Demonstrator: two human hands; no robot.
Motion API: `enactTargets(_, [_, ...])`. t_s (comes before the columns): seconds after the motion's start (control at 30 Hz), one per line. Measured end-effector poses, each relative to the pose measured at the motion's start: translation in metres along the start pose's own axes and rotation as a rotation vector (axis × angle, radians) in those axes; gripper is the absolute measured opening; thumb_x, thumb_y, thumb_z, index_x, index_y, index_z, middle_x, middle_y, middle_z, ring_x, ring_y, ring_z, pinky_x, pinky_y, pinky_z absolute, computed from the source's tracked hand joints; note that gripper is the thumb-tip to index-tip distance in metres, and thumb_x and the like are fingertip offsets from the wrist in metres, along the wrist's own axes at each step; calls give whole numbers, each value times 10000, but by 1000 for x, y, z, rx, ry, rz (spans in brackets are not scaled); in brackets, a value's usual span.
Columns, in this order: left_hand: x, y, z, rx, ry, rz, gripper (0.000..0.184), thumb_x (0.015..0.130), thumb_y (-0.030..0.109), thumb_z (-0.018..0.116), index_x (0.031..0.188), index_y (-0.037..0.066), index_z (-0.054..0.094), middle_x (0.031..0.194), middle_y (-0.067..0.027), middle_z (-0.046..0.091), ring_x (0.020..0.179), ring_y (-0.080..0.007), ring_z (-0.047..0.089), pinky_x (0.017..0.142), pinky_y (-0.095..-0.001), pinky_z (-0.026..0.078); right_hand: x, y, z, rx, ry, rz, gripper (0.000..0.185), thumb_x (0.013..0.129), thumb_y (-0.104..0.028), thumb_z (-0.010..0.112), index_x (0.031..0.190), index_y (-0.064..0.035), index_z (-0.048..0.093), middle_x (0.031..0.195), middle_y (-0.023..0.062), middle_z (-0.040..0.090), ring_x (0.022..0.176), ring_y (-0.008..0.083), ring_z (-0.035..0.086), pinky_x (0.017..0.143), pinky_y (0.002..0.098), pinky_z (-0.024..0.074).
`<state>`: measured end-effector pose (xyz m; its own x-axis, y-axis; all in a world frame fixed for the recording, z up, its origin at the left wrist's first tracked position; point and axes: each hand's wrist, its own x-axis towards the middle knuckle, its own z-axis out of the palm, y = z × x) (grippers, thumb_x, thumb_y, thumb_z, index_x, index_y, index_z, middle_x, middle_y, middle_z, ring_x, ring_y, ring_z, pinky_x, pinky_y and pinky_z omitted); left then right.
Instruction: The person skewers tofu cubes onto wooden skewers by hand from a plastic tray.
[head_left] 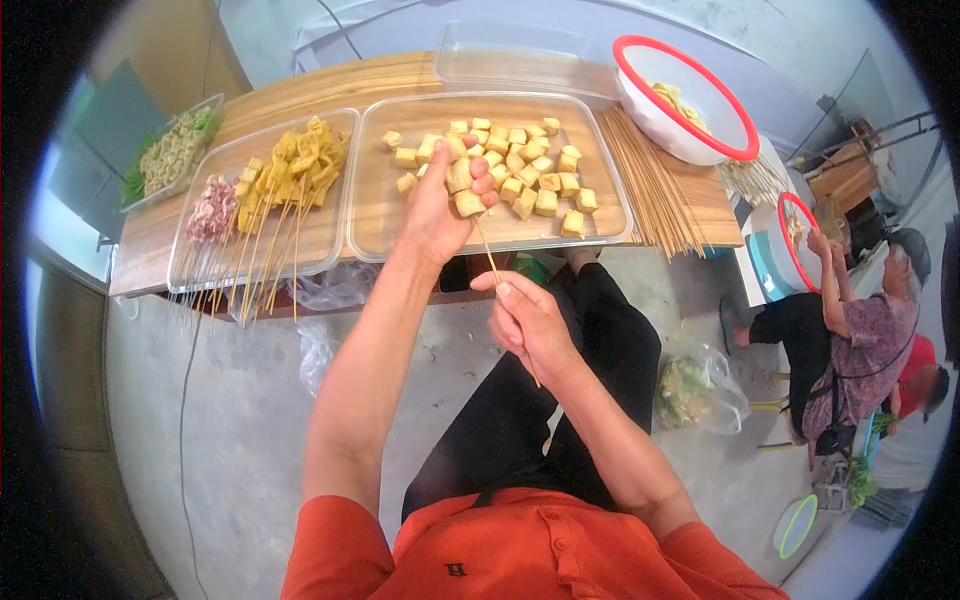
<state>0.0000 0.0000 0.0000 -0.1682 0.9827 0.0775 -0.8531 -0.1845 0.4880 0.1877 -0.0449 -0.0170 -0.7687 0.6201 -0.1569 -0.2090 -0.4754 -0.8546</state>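
My left hand [437, 212] is closed around a few fried tofu cubes [468, 204] above the front part of a clear plastic tray [400, 232]. A thin bamboo skewer [486, 245] runs up to the lowest of these cubes; how far it goes in is hidden by my fingers. Lower down, my right hand [525, 315] pinches the skewer's shaft, and its other end sticks out below the hand. Many loose golden tofu cubes [545, 180] lie in the tray just past my left hand.
Left stands a tray [180, 262] with filled skewers [305, 160] and pink meat pieces [213, 208]. Bare skewers [650, 185] and a red-rimmed bowl [640, 105] are right. A plastic bag [700, 388] lies on the floor. A seated person [865, 335] works at another bowl.
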Motion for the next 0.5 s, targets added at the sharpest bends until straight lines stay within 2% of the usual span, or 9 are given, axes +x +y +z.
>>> enactTargets(0.17, [1, 2, 2, 2, 18, 5, 370, 1049, 404, 337, 1165, 87, 490, 811, -15, 446, 692, -122, 411, 613, -253, 384, 4, -1, 1, 221, -99, 9, 299, 1032, -261, 439, 1131, -7, 562, 516, -58, 335, 433, 48, 286, 436, 194, 252])
enactTargets(0.5, [1, 0, -1, 7, 18, 4, 375, 1047, 413, 341, 1174, 89, 482, 799, -13, 447, 688, -123, 411, 614, -258, 381, 11, 1, 0, 331, -121, 33, 285, 1035, -258, 434, 1124, -23, 568, 511, -62, 321, 423, 57, 271, 443, 209, 253])
